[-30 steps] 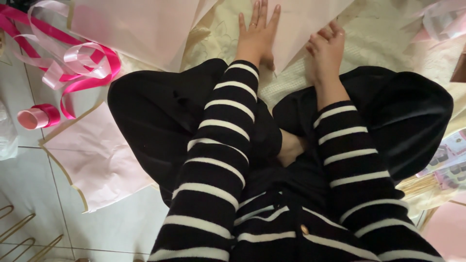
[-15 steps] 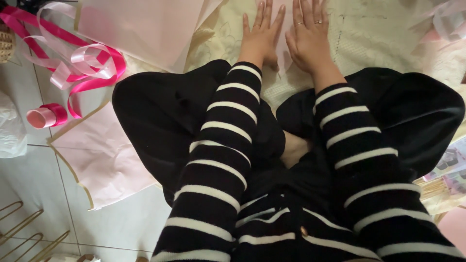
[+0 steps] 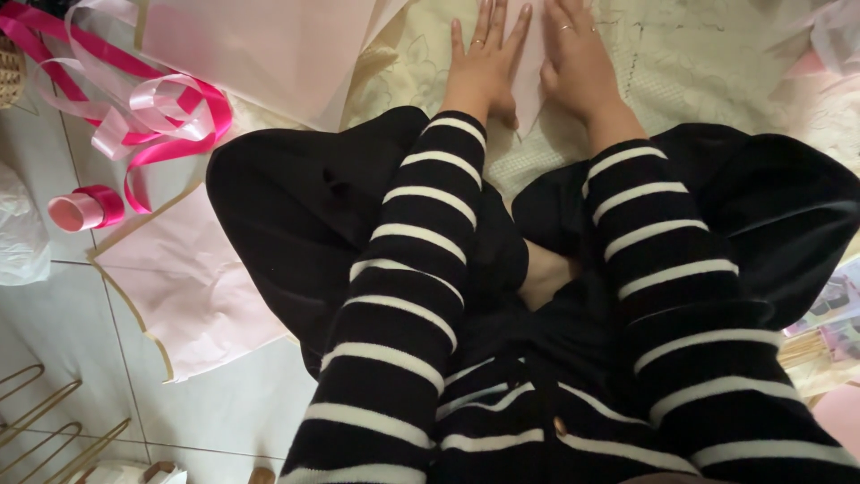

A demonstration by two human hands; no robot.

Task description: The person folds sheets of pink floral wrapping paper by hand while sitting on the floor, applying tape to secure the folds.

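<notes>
I sit cross-legged on the floor in black trousers and a black-and-white striped top. My left hand (image 3: 484, 63) lies flat, fingers spread, on a pale pink sheet of paper (image 3: 528, 54) in front of my knees. Beside it, my right hand (image 3: 580, 56) also presses flat on the same sheet, fingers together. Both hands wear rings. The pink sheet rests on a cream patterned paper (image 3: 699, 63) spread over the floor. Neither hand grips anything.
Loose pink and magenta ribbon (image 3: 148, 112) curls at the upper left, with a pink ribbon spool (image 3: 85, 208) below it. Another pink sheet (image 3: 188, 287) lies by my left knee on white tiles. Gold wire pieces (image 3: 45, 421) sit at the lower left. Printed papers (image 3: 829, 314) lie right.
My right hand has opened from a curled pose and slid left to lie flat next to my left hand. The view has shifted slightly rightward and closer.
</notes>
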